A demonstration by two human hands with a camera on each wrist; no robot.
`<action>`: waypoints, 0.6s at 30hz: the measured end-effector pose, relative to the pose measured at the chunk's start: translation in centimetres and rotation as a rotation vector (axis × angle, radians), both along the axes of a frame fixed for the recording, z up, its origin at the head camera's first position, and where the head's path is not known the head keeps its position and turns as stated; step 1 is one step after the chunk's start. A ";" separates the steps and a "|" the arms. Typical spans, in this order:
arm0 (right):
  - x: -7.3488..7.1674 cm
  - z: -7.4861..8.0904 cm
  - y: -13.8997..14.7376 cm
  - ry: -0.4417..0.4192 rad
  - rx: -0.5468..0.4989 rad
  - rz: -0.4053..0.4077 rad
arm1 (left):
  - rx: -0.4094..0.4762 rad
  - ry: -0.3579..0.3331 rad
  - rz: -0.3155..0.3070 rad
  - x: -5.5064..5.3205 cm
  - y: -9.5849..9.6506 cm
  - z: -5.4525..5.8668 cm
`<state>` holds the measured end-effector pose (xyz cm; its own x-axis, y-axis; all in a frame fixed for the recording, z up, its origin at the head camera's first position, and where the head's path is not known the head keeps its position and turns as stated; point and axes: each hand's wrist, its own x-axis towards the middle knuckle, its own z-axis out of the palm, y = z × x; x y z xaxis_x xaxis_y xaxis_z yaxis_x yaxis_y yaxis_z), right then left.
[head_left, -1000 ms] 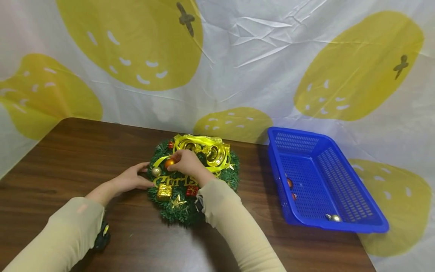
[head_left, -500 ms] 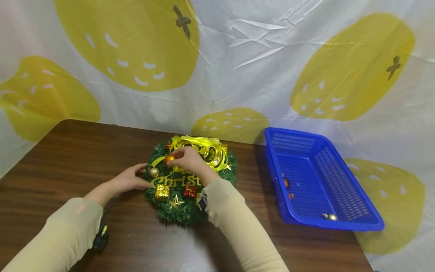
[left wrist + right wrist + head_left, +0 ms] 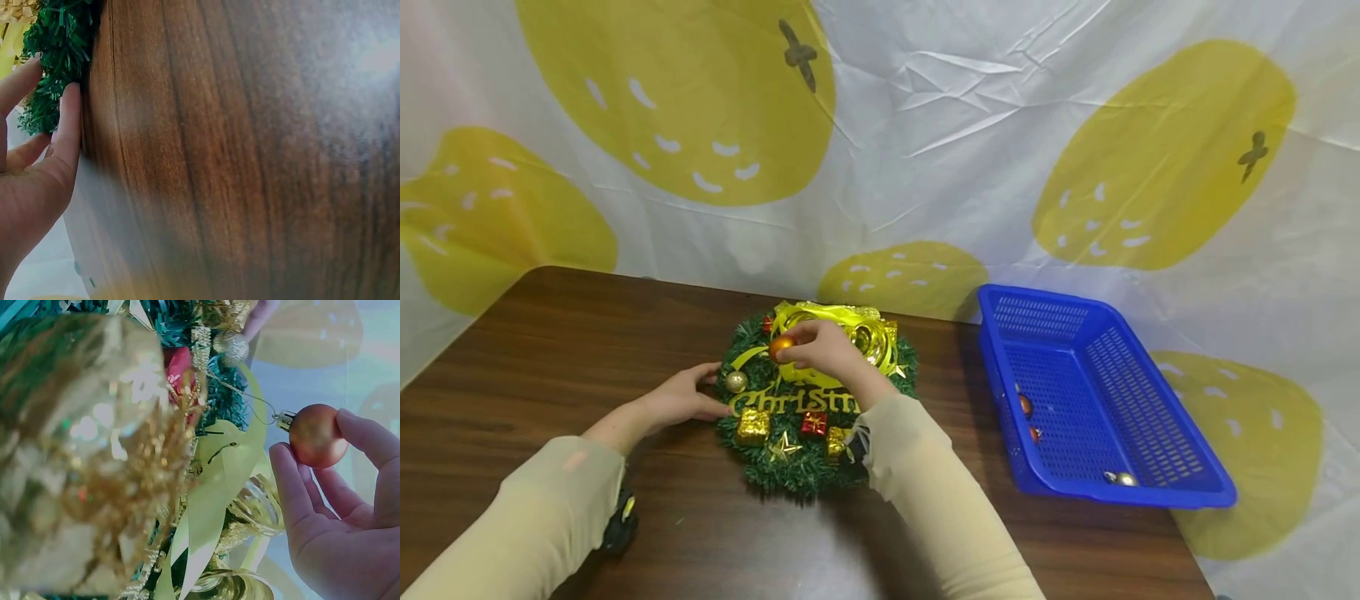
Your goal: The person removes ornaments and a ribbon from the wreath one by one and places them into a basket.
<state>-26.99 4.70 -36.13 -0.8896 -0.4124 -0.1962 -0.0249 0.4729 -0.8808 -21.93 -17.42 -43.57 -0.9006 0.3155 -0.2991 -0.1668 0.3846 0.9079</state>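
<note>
A green tinsel Christmas wreath (image 3: 801, 479) lies on the table, bearing gold bells, yellow ribbon, gift-box ornaments, stars and gold lettering. Over its upper left part my right hand (image 3: 831, 354) pinches an orange bauble (image 3: 782, 347) between thumb and fingers. In the right wrist view the bauble's gold cap and a thin string loop (image 3: 247, 394) show, the string stretching toward the wreath. A small pale gold bauble (image 3: 736, 382) sits on the wreath's left side. My left hand (image 3: 677, 397) rests its spread, fairly straight fingers against the wreath's left edge.
To the right stands a blue plastic basket (image 3: 1105, 493). Inside it lie two orange baubles (image 3: 1025, 405) along the left wall and a silvery bauble (image 3: 1124, 479) near the front. A white cloth (image 3: 910, 167) with yellow fruit prints hangs behind the brown wooden table (image 3: 587, 333).
My right hand has lifted the orange bauble slightly up and away from the wreath's surface. The left hand has kept its place at the wreath's edge while the head view shifted a little.
</note>
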 end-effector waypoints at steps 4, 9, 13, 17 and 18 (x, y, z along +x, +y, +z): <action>0.0 0.2 0.5 -0.008 -0.036 -0.001 | -0.001 0.006 -0.004 0.1 0.1 0.1; 0.1 0.5 1.0 -0.029 -0.080 -0.009 | -0.001 0.009 -0.007 0.2 0.1 0.2; 0.2 0.9 1.5 -0.056 -0.104 -0.026 | -0.007 0.011 -0.004 0.2 0.2 0.2; 0.2 1.3 2.0 -0.074 -0.124 -0.054 | -0.013 0.015 -0.001 0.2 0.2 0.2; 0.1 1.5 2.2 -0.076 -0.131 -0.060 | -0.016 0.018 -0.004 0.2 0.2 0.2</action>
<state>-26.85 6.86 -34.64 -0.8979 -0.3857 -0.2122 0.0691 0.3525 -0.9333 -21.77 -17.21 -43.40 -0.9047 0.3144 -0.2875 -0.1485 0.3998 0.9045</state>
